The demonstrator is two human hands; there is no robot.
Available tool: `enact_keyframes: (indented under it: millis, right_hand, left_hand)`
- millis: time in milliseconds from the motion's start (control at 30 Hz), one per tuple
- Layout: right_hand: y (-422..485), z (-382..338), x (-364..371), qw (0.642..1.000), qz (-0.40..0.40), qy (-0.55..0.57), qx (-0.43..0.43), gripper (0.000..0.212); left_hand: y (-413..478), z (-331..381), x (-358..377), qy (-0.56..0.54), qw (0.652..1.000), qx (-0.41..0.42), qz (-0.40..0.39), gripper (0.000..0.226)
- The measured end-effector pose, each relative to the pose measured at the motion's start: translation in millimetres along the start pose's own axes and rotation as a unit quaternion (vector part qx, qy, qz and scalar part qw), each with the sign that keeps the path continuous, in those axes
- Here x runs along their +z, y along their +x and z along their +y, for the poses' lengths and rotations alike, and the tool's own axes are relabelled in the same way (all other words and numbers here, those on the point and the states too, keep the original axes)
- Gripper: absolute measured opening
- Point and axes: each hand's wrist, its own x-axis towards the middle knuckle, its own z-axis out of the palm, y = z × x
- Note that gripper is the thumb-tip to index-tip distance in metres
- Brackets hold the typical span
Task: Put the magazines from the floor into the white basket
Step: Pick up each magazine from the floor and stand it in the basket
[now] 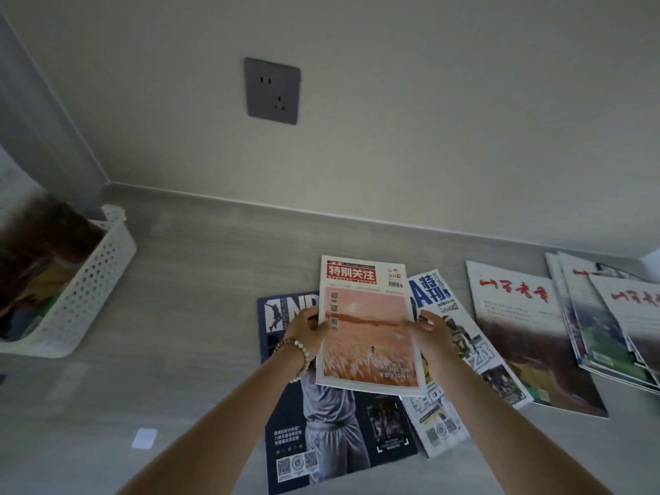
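Observation:
An orange-covered magazine (368,326) with a red title bar is held by both side edges, above the others. My left hand (308,328), with a bead bracelet on the wrist, grips its left edge and my right hand (430,332) grips its right edge. Under it on the floor lie a dark blue basketball magazine (332,423) and a white basketball magazine (464,355). Further right lie a white magazine with red script (525,337) and a stack of several similar ones (614,326). The white perforated basket (82,298) stands at the far left with magazines inside.
A grey wall with a dark socket plate (272,91) rises behind the floor, met by a grey skirting board (321,216). A small white scrap (144,438) lies on the grey floor at lower left. Bare floor lies between basket and magazines.

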Motion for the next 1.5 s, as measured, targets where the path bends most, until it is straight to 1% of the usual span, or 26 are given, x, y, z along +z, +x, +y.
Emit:
enact_keyframes:
  millis: [67,133,200,300,367,433,500,600,667,767,800,867,967,1100,1233,1333,1400,1433,1500]
  right_hand:
    - [4,0,2,1.000,-0.001,-0.019,-0.002,0.060]
    - [5,-2,4,0.999,-0.007,-0.042,-0.003,0.054]
    - [4,-8,7,0.997,-0.028,-0.067,-0.004,0.049]
    - [5,-18,14,0.996,-0.069,-0.052,0.021,0.045]
    - [4,-30,23,0.992,-0.106,-0.059,0.022,0.042]
    - [3,-47,38,0.991,-0.127,-0.044,0.008,0.039]
    - [2,-69,56,0.986,-0.163,0.005,-0.018,0.039]
    - [-7,-107,93,0.970,-0.236,0.037,-0.048,0.033]
    - [-15,-134,123,0.959,-0.272,0.037,-0.077,0.033]
    - [-32,-173,173,0.927,-0.348,0.029,-0.136,0.039]
    - [-39,-186,190,0.919,-0.363,0.026,-0.154,0.038]
    - [-57,-210,226,0.901,-0.387,0.016,-0.196,0.028]
    - [-84,-241,283,0.858,-0.455,0.005,-0.238,0.020]
    - [-117,-269,350,0.800,-0.531,-0.011,-0.280,0.030]
    - [-128,-279,402,0.759,-0.575,-0.036,-0.302,0.033]
    - [-124,-279,436,0.731,-0.606,-0.046,-0.310,0.035]
    - [-117,-275,457,0.717,-0.618,-0.054,-0.318,0.039]
    - [-114,-273,466,0.712,-0.620,-0.059,-0.325,0.037]
    - [-103,-265,484,0.699,-0.627,-0.071,-0.337,0.025]
  left_hand:
    - [-1,0,-4,-0.022,1.000,-0.012,-0.006,0.031]
    - [-3,0,-9,-0.058,0.998,-0.005,-0.017,0.027]
    - [-7,2,-17,-0.083,0.996,0.017,-0.027,0.024]
    - [-10,11,-35,-0.088,0.994,0.069,-0.010,0.029]
    - [-11,19,-53,-0.098,0.991,0.096,0.000,0.030]
    - [-14,27,-76,-0.114,0.987,0.113,0.015,0.028]
    - [-18,36,-101,-0.144,0.981,0.128,0.026,0.023]
    - [-29,45,-143,-0.177,0.970,0.158,0.059,0.023]
    - [-39,45,-172,-0.196,0.962,0.165,0.091,0.023]
    - [-57,40,-219,-0.231,0.947,0.159,0.155,0.026]
    - [-64,37,-235,-0.250,0.939,0.162,0.175,0.027]
    - [-80,32,-265,-0.270,0.923,0.172,0.213,0.023]
    - [-104,20,-304,-0.279,0.901,0.167,0.286,0.018]
    - [-123,1,-339,-0.277,0.864,0.166,0.386,0.017]
    - [-126,-16,-354,-0.250,0.829,0.160,0.474,0.015]
    - [-118,-28,-361,-0.262,0.800,0.156,0.517,0.014]
    - [-112,-36,-364,-0.249,0.789,0.147,0.541,0.012]
    - [-110,-42,-365,-0.233,0.786,0.137,0.556,0.011]
    - [-101,-57,-363,-0.183,0.778,0.110,0.591,0.011]
